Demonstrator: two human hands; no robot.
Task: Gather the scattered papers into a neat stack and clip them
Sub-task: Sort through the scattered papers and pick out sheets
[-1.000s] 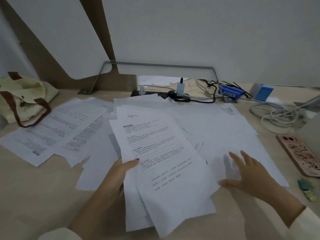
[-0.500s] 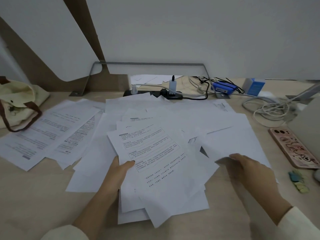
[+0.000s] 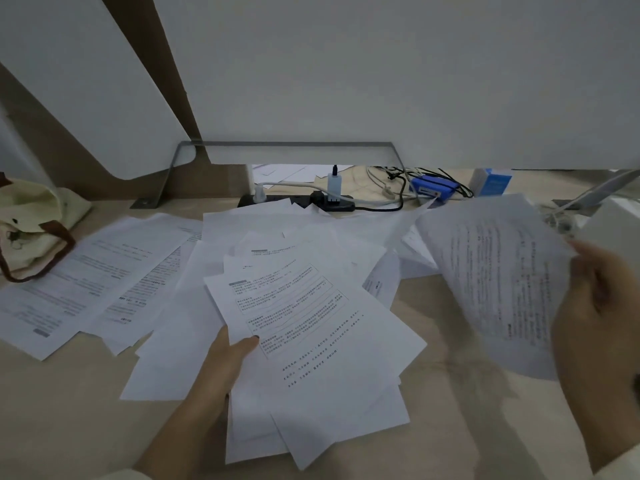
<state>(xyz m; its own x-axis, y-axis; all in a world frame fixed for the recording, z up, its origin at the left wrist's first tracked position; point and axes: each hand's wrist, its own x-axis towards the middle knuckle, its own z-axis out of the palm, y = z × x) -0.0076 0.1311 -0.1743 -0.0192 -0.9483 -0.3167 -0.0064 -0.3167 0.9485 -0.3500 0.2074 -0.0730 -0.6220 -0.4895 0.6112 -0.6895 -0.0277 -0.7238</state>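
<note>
Left hand [image 3: 225, 362] is pinching the fanned pile [image 3: 318, 341] on the desk [image 3: 69, 427], steadying it; right hand [image 3: 602, 306], fingers grasping, is lifting a sheet [image 3: 491, 271] to add; more papers [image 3: 86, 278] are lying left.

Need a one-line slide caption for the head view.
Mid-gather: left hand grips a fanned sheaf of papers on the desk while the right hand holds a printed sheet up.
</note>
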